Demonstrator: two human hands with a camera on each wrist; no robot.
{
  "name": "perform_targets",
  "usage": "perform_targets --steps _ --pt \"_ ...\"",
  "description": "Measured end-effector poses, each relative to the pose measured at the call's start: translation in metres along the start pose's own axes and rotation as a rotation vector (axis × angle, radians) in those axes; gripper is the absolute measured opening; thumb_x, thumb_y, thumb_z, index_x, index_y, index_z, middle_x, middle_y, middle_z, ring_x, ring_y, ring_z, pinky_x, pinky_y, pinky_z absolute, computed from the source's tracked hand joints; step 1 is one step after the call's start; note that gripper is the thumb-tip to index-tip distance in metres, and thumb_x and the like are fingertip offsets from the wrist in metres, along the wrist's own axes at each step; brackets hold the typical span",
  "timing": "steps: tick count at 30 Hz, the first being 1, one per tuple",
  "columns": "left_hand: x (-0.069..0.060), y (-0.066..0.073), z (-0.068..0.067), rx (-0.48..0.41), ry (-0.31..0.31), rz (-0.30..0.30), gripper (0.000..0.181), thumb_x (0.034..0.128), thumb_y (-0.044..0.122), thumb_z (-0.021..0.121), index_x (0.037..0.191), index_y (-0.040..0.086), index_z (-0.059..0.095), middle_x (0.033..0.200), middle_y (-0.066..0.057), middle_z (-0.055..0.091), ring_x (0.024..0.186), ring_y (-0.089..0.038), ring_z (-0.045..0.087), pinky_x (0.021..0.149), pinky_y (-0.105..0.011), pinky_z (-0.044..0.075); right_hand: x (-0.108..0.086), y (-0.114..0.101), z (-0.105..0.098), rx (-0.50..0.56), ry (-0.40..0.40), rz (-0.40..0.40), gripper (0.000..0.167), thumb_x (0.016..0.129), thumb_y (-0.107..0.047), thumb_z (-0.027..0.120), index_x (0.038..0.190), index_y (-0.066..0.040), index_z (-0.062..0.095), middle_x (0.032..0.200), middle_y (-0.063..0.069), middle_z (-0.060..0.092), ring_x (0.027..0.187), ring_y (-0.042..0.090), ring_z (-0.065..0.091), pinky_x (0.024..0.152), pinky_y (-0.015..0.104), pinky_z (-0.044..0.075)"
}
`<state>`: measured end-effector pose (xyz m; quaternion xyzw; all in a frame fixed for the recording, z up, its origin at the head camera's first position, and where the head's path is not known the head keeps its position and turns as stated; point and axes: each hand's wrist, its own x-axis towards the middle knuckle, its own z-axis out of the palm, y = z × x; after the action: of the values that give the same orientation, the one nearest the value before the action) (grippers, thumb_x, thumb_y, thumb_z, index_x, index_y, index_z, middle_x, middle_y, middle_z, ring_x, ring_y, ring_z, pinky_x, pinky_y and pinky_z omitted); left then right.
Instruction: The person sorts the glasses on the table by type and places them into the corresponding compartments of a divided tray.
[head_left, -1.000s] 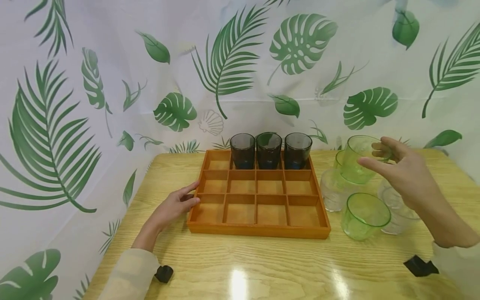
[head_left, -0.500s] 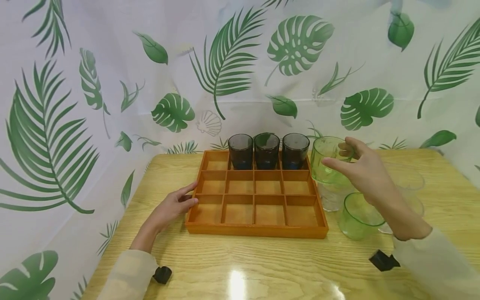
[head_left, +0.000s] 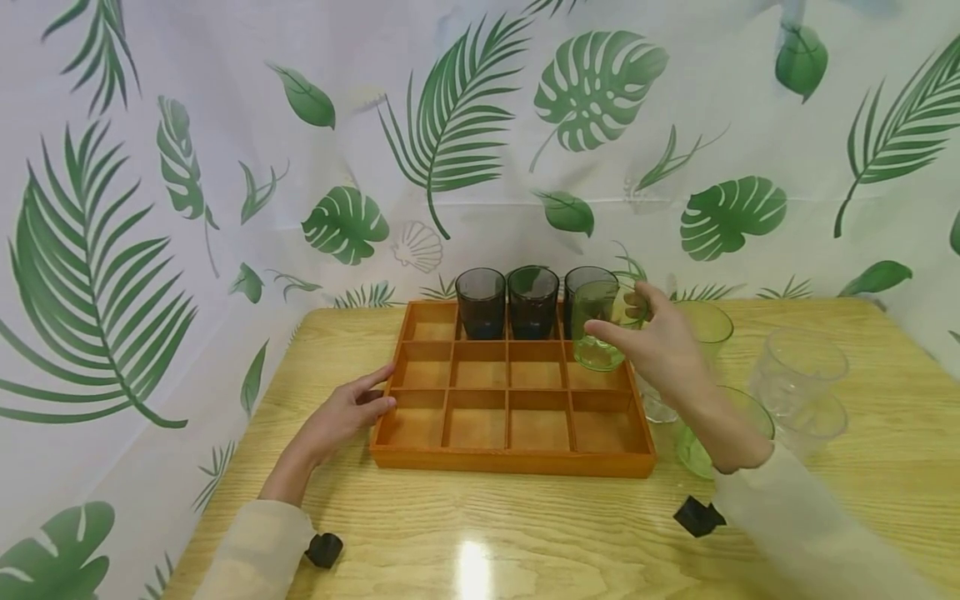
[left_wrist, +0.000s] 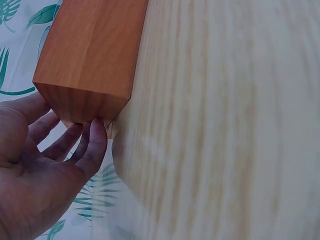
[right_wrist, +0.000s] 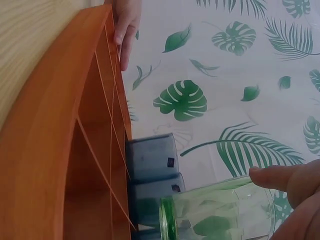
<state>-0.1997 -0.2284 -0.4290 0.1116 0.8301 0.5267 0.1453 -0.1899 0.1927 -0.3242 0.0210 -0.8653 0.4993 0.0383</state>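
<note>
In the head view my right hand (head_left: 671, 354) grips a clear green drinking glass (head_left: 596, 354), thumb on the near side and fingers behind. The glass is above the right end of the wooden divided box (head_left: 517, 462), in front of a dark glass. In the right wrist view the green glass (right_wrist: 220, 210) has its thick base towards the box. Three dark glasses (head_left: 481, 312) stand in the back row; the back-left compartment is bare. My left hand (head_left: 345, 421) touches the box's left side; in the left wrist view its fingertips (left_wrist: 98, 127) rest against that wall.
Right of the box stand a green glass (head_left: 693, 454) partly behind my right forearm, another green glass (head_left: 708, 321) farther back, and several clear glasses (head_left: 798, 367). A leaf-print cloth (head_left: 450, 125) hangs behind the wooden table (head_left: 450, 533).
My right hand has carried the green glass leftward from above the other glasses to over the box's right end. My left hand stays at the box's left side.
</note>
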Motion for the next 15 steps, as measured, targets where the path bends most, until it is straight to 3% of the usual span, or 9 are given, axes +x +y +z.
perform_targets --steps 4,15 --pt "0.0 0.0 0.0 -0.005 -0.004 -0.001 0.065 0.1074 0.022 0.059 0.165 0.014 0.029 0.165 -0.02 0.029 0.132 -0.034 0.052 0.106 -0.045 0.048 0.005 -0.004 0.015 0.039 -0.01 0.016 0.104 0.092 -0.037 0.081 0.165 -0.001 0.016 0.164 0.024 0.029 0.147 0.043 0.033 0.113 0.061 0.036" --pt "0.002 -0.001 0.0 0.01 -0.002 0.0 0.066 0.1071 0.022 0.06 0.165 0.014 0.029 0.163 -0.021 0.032 0.136 -0.038 0.049 0.107 -0.046 0.047 0.019 -0.009 0.056 0.098 -0.037 0.011 0.099 0.092 -0.028 0.081 0.162 0.004 0.019 0.157 0.027 0.037 0.144 0.043 0.037 0.115 0.056 0.035"
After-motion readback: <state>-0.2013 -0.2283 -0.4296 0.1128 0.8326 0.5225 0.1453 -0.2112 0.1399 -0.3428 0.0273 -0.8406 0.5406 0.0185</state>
